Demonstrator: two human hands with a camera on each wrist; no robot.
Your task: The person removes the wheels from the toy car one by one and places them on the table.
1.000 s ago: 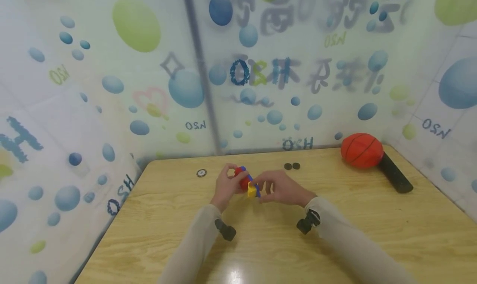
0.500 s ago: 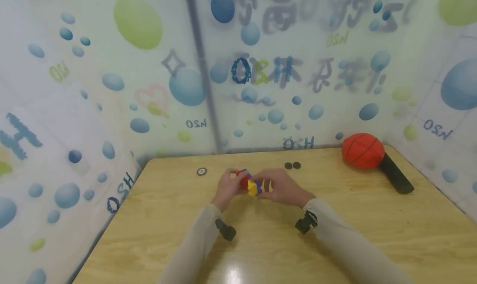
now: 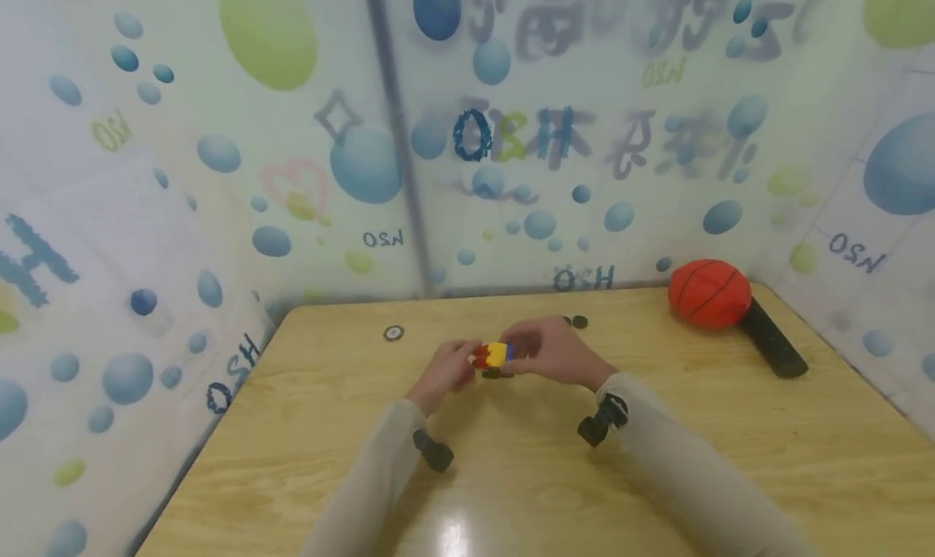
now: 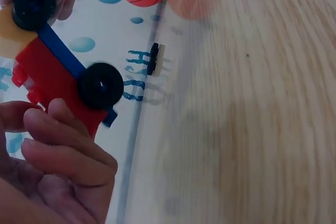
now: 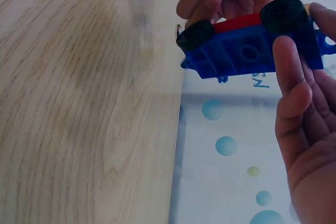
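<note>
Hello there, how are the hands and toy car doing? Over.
Left hand pinching car at red end, right hand at yellow end. Black discs beyond right hand, ball farther right; none looks in the way.

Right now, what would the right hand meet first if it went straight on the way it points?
The toy car, which the right hand holds at one end; past it, the left hand at the other end seems next in line, though depth is unclear.
</note>
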